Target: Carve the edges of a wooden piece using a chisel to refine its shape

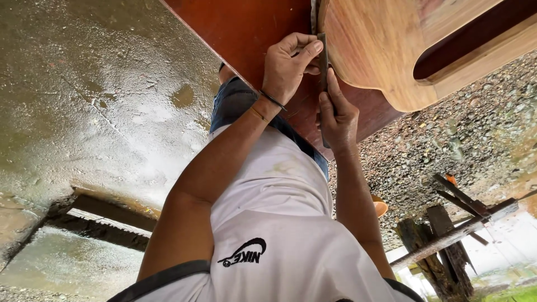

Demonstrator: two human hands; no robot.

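Note:
My left hand (288, 64), with dark and thin bands at the wrist, pinches the upper end of a thin dark flat tool (323, 61). My right hand (337, 114) grips the same tool lower down, index finger laid along it. The tool lies against the rounded edge of a light wooden piece (380, 50) with a dark slot in it. Under both sits a reddish-brown board (246, 28). The tool's lower tip sticks out below my right hand. My white shirt and blue jeans fill the bottom middle.
Wet concrete floor (95, 95) spreads on the left, with a dark gap and a plank at the lower left. Gravel (447, 128) lies to the right. Weathered timbers (447, 235) stand at the lower right, and an orange object (380, 207) shows beside my right forearm.

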